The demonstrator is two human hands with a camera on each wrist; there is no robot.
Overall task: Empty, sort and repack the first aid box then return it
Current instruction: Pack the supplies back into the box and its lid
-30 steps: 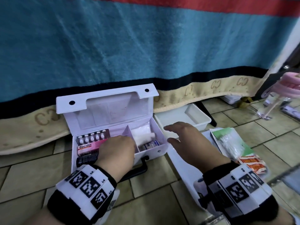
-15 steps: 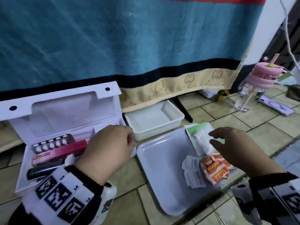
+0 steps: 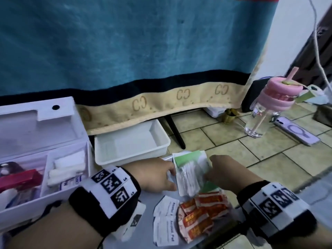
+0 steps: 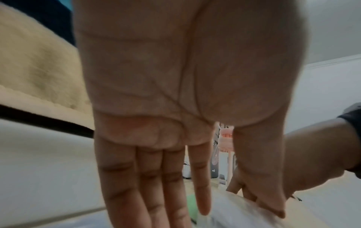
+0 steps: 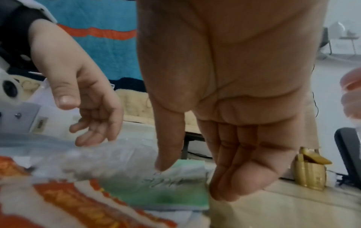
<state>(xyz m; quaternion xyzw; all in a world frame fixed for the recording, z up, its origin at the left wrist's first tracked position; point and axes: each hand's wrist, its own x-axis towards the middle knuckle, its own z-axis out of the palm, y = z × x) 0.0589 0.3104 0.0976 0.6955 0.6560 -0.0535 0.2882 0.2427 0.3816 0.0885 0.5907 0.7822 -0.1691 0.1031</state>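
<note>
The white first aid box (image 3: 21, 211) stands open at the left, lid up, holding a red carton (image 3: 18, 180) and gauze rolls (image 3: 68, 168). To its right a flat grey tray (image 3: 152, 196) carries a clear packet of cotton swabs with a green card (image 3: 188, 177) (image 5: 121, 157), orange sachets (image 3: 203, 212) and alcohol pads (image 3: 167, 229). My right hand (image 3: 209, 172) (image 5: 191, 182) pinches the packet's right edge, thumb on top and fingers curled beneath. At the packet's left edge my left hand (image 3: 172, 178) (image 4: 242, 214) reaches in with straight fingers, gripping nothing.
A deep white tub (image 3: 129, 157) sits behind the tray, under the hanging blue blanket (image 3: 125, 51). On the tiled floor to the right stand a clear bottle with a pink lid (image 3: 269, 108), a phone (image 3: 296, 132) and a small gold object (image 3: 230, 115).
My view has swung right. The left hand left the box and came across to the packet. The right hand dropped onto the packet and took hold of its edge.
</note>
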